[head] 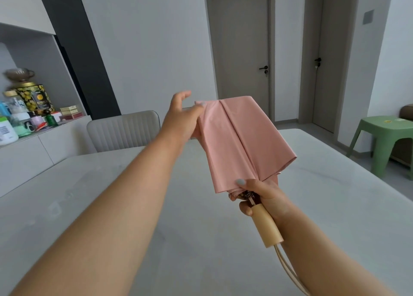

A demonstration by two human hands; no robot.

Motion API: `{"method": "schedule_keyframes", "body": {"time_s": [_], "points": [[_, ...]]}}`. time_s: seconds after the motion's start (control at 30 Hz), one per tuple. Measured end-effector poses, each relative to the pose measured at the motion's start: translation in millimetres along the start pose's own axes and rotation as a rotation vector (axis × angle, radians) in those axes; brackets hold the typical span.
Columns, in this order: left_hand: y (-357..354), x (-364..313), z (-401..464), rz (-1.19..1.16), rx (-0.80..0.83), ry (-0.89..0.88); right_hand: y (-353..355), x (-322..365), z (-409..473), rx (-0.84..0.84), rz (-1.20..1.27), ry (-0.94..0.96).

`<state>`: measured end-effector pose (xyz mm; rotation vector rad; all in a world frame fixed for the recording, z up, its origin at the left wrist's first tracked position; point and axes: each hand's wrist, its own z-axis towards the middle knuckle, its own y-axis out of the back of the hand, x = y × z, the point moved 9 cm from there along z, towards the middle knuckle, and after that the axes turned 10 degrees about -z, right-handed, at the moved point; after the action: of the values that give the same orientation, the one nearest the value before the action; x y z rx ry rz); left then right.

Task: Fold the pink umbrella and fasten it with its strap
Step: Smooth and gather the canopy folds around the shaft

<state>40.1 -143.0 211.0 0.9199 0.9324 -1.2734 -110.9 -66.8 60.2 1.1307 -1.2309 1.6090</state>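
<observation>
Head view: pink umbrella (pixel 241 143) held above table (pixel 111 206).
Right hand (pixel 261 197): wrapped round wooden handle (pixel 267 226).
Left hand (pixel 183 114): pinching 1 canopy panel.
Risk: loose panels could bunch unevenly, leaving the strap unable to close.

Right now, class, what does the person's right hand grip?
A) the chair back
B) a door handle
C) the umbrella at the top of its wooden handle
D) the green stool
C: the right hand wraps the pink umbrella where its wooden handle meets the canopy.
</observation>
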Motion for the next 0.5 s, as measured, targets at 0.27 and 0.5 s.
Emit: {"method": "schedule_keyframes", "body": {"time_s": [0.27, 0.5], "points": [[-10, -15, 37, 0.269, 0.173, 0.139, -1, 0, 0, 0.010, -0.041, 0.016], [-9, -4, 38, 0.144, 0.202, 0.266, -2, 2, 0, 0.021, 0.003, 0.018]]}}
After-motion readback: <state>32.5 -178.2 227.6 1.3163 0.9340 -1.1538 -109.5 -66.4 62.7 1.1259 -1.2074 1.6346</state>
